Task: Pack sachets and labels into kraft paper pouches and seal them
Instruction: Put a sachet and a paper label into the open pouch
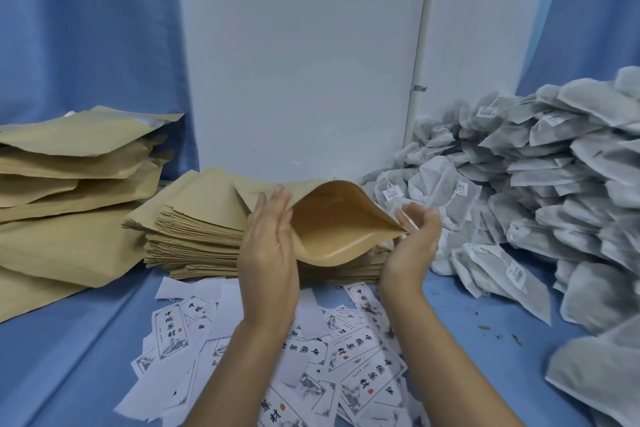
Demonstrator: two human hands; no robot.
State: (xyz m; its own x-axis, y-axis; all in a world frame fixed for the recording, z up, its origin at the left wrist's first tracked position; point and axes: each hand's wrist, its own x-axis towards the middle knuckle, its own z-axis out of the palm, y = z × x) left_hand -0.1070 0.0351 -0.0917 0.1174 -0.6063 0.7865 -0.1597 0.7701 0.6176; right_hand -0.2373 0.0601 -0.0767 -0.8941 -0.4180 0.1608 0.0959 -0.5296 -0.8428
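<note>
The step in hand appears to be opening one kraft pouch [332,222] for filling; it rests on the stack of flat pouches [201,222], mouth turned toward the person. The left hand [268,246] is flat, fingers straight, pressing against the left edge of the mouth; the right hand [412,246] pinches the right corner between thumb and fingers. To do this well, squeeze both edges inward so the mouth bows wide; keep the corner grip light to avoid creasing the sealing edge. The visible interior shows no contents. Sachets [536,184] lie heaped at the right, just beside the stack; labels [346,357] lie scattered on the blue cloth [69,357] in front; a larger pile of pouches [69,166] sits at the left, contents not visible.
</note>
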